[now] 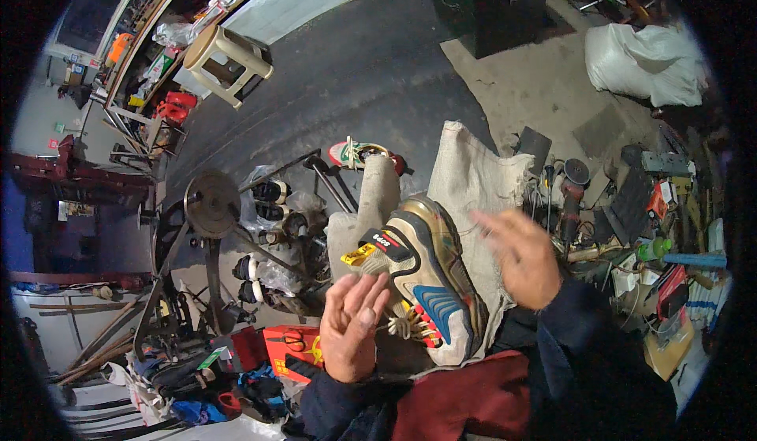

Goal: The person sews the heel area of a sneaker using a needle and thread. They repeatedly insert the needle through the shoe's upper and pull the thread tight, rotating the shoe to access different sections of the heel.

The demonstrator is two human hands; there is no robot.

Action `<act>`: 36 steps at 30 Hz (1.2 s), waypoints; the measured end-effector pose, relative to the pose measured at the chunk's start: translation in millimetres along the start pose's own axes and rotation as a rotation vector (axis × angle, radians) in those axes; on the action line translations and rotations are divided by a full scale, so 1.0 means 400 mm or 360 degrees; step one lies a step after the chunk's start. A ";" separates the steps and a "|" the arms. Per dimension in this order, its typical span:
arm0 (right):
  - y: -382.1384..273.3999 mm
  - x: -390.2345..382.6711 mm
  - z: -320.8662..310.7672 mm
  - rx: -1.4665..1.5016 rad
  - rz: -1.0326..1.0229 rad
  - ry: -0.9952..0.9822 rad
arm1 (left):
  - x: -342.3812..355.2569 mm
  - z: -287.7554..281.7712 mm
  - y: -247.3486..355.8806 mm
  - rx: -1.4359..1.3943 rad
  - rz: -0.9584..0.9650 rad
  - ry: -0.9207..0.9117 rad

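A beige sneaker (438, 283) with blue, black and red parts lies on its side across my lap, its toe toward me and its heel away. Yellow tabs and loose cream laces show along its left edge. Under it is a pale coarse cloth (465, 165). My left hand (353, 327) is beside the laces, palm partly up, fingers loosely bent and holding nothing that I can see. To the right of the sole hovers my right hand (522, 258), apart from the shoe. Its fingers are blurred, and a thin dark line near their tips is too faint to name.
A red and white shoe (367, 156) rests beyond the cloth. On the left stand a machine's metal wheel (211, 204) and several bagged shoes (272, 275). Tools, including an angle grinder (574, 185), crowd the right. A beige stool (229, 63) stands farther off.
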State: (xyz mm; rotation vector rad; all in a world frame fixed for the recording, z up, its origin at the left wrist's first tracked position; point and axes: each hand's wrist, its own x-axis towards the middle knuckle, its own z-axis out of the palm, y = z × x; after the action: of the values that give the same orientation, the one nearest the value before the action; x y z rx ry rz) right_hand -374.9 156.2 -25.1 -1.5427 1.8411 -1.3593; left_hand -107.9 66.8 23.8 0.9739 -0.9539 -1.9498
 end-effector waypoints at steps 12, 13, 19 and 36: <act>-0.040 -0.007 0.035 0.0283 0.0152 -0.0486 | 0.049 0.040 -0.012 0.0153 -0.0139 -0.0241; -0.040 -0.007 0.035 0.0290 0.0154 -0.0494 | 0.058 0.054 -0.025 0.0129 -0.0110 -0.0187; -0.052 0.011 0.028 0.0334 0.0220 -0.0541 | 0.128 0.072 -0.070 0.0282 -0.0176 -0.0094; -0.095 0.304 -0.042 -0.0066 0.0052 -0.1427 | 0.150 0.064 -0.119 0.0728 0.0268 -0.0051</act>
State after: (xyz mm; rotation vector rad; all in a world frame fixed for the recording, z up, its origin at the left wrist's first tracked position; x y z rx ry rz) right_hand -407.3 56.5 48.9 -1.7232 1.3004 -0.4489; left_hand -169.5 44.3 -23.7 1.0705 -1.4919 -1.6426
